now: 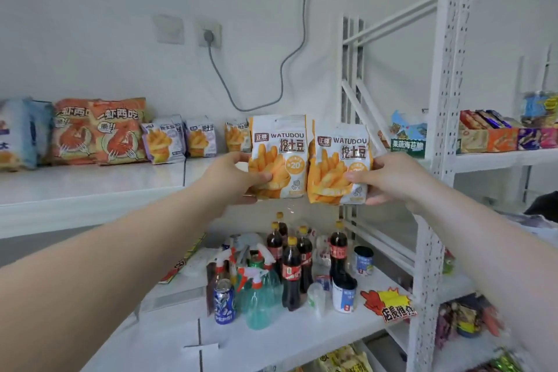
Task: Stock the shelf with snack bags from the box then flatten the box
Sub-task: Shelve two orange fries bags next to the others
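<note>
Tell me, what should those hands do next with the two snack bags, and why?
Probably carry both forward and stand them on the upper shelf beside the matching bags. The left hand grips one bag, the right hand the other bag, both held in the air.

**Bare Hands, Bare Forearms**

Only the person's two arms showed, and both were uncovered. The left hand (232,180) and left forearm (105,254) were bare from the knuckles back to the picture's edge, and the skin looked smooth and even. The right hand (392,180) and right forearm (483,238) were bare in the same way. The wide lens drew each forearm very broad near the camera and much narrower at the wrist. The lowest stretch of the right forearm was smeared with blur. The nails were too small to make out. Whatever was worn above the forearms lay outside the view.
</note>
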